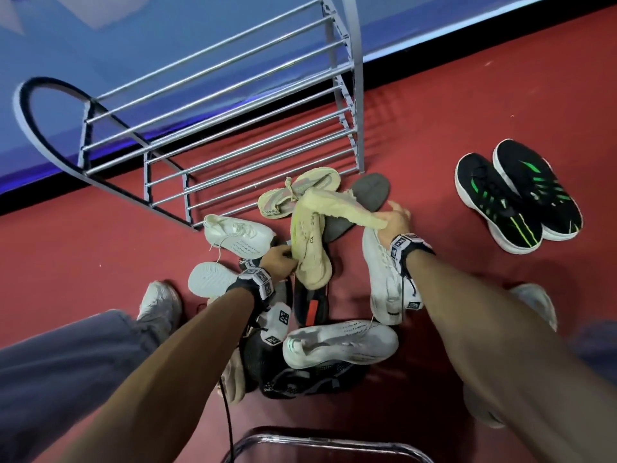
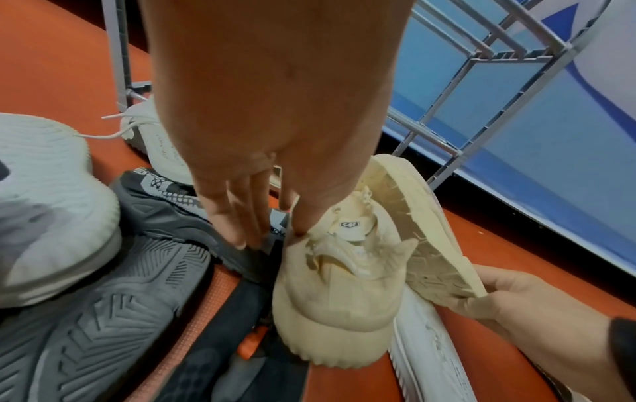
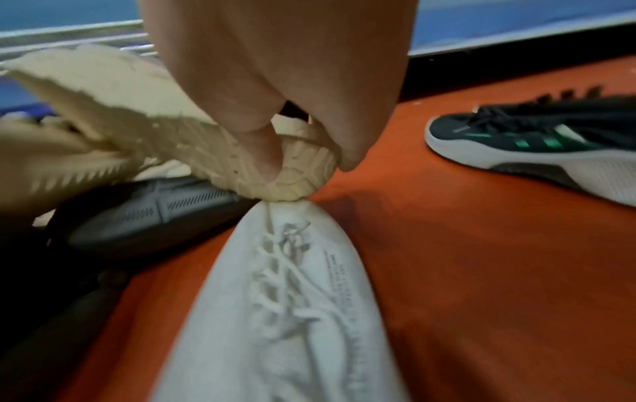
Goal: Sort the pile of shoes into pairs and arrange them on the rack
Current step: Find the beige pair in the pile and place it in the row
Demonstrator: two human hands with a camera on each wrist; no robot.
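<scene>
A pile of mixed shoes lies on the red floor in front of the grey metal rack [image 1: 358, 95], whose bars carry no shoes. My left hand [image 1: 287, 262] [image 2: 275, 236] pinches the collar edge of a cream knit shoe [image 1: 310, 248] [image 2: 337, 285] lying toe towards me on the pile. My right hand [image 1: 394, 218] [image 3: 302, 163] grips one end of a second cream shoe [image 1: 347, 205] [image 3: 137, 108], tilted sole outward and lifted off the pile. That end hangs just over a white shoe [image 1: 384, 279] [image 3: 285, 299].
A black pair with green stripes [image 1: 517, 195] [image 3: 533, 141] stands apart on the floor at right. Several white, dark and beige shoes surround my hands. My feet [image 1: 160, 305] flank the pile. A curved metal tube [image 1: 327, 442] is at the near edge.
</scene>
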